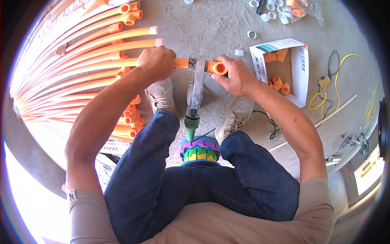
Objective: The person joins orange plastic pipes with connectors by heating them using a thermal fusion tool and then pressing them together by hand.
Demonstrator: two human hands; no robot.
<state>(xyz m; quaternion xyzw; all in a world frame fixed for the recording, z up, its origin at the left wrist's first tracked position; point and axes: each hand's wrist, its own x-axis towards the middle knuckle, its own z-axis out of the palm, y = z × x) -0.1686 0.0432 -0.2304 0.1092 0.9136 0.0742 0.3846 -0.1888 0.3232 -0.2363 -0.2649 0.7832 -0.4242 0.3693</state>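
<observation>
My left hand (157, 63) is closed around a long orange pipe (181, 63), its end pressed to the left side of a pipe welding iron (196, 87). On the iron's other side, my right hand (239, 76) grips an orange pipe fitting (219, 68) with a round opening facing up. The fitting meets the iron's dark heating die. The iron stands upright between my shoes, its green handle (191, 124) toward me. Both pipe and fitting line up across the metal plate. How deep each sits on its die, I cannot tell.
A fanned bundle of orange pipes (81, 67) lies left, several with fittings on their ends. At right stands an open carton (300, 81) holding loose orange fittings (277, 83). White caps (271, 15) lie beyond. A yellow cord (323, 82) and a thin white pipe (321, 122) lie right.
</observation>
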